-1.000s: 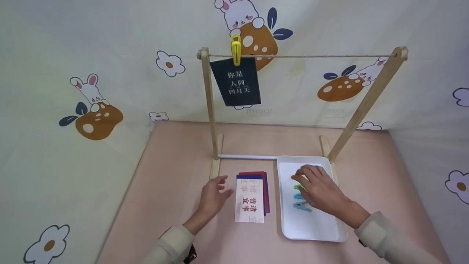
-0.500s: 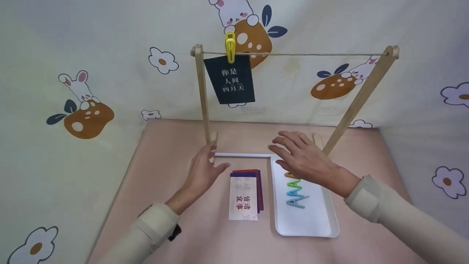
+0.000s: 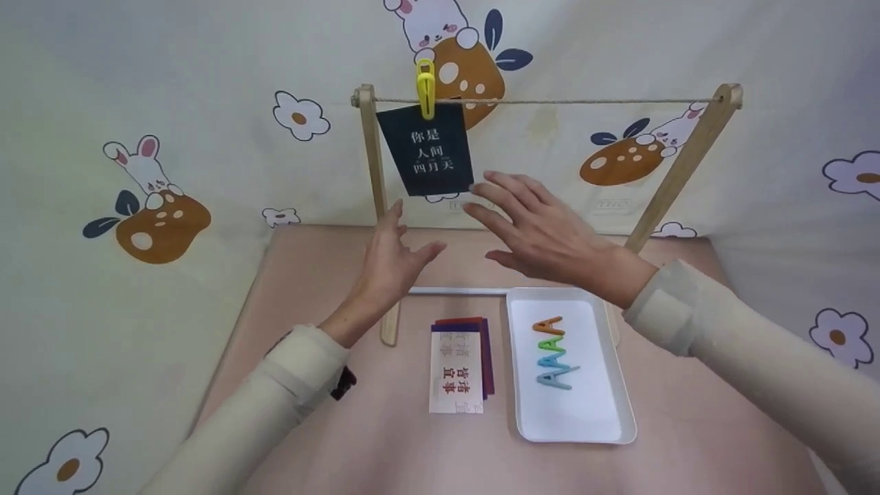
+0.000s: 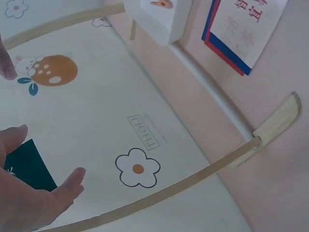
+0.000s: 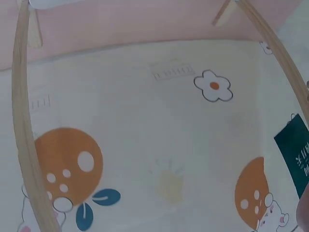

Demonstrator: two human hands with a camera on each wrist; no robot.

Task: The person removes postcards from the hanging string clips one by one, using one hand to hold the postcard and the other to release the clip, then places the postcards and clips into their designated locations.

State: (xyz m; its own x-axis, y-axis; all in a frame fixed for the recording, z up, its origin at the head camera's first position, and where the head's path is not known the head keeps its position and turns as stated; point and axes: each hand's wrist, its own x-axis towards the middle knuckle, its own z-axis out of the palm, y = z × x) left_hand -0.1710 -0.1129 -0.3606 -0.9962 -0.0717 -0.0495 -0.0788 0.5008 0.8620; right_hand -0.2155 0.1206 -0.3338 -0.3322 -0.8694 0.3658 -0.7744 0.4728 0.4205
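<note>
A dark card (image 3: 433, 180) with white characters hangs slightly tilted from a string (image 3: 584, 102), under a yellow clothespin (image 3: 425, 89). Below its lower left, my left hand (image 3: 390, 265) is raised with thumb and fingers spread, holding nothing. The right hand (image 3: 543, 234) reaches in from the other side, fingers extended and fingertips close to the card's lower right corner; whether they touch it I cannot tell. In the left wrist view the dark card (image 4: 30, 166) shows partly behind the left hand (image 4: 36, 203). At the right wrist view's edge, part of the card (image 5: 295, 150) appears.
A wooden frame (image 3: 677, 175) carries the string, with a white rod (image 3: 457, 291) low between its posts. On the pink table (image 3: 330, 440) lie a stack of white, blue and red cards (image 3: 456, 371) and a white tray (image 3: 574, 426) with several coloured clothespins (image 3: 551, 360).
My right hand has left the clothespins and moved up and left towards the hanging card. The left hand has risen from beside the card stack. The head view has shifted slightly.
</note>
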